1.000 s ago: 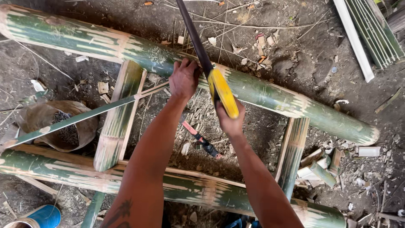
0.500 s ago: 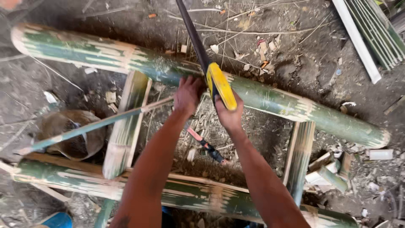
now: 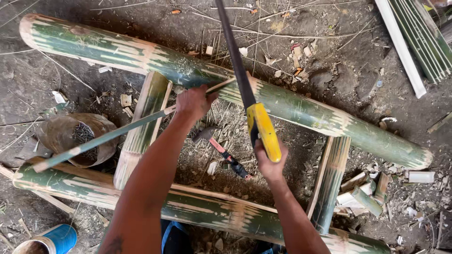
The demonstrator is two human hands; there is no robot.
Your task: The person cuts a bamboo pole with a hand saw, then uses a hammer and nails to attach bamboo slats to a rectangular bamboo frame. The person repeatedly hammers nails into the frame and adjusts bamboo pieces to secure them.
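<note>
Both arms stretched fwd, bare. Left hand fisted, knuckles up; right hand clenched w/ fingers wrapped, wrist straight.

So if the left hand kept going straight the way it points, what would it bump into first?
Probably the long green bamboo pole lying crosswise just beyond the left hand, which grips a thin bamboo strip; depth is hard to judge.

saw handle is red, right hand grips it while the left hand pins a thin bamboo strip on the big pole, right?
Not quite: the saw handle is yellow, not red, as the head view shows. The right hand grips it, and the left hand pins the thin bamboo strip on the big pole.
</note>
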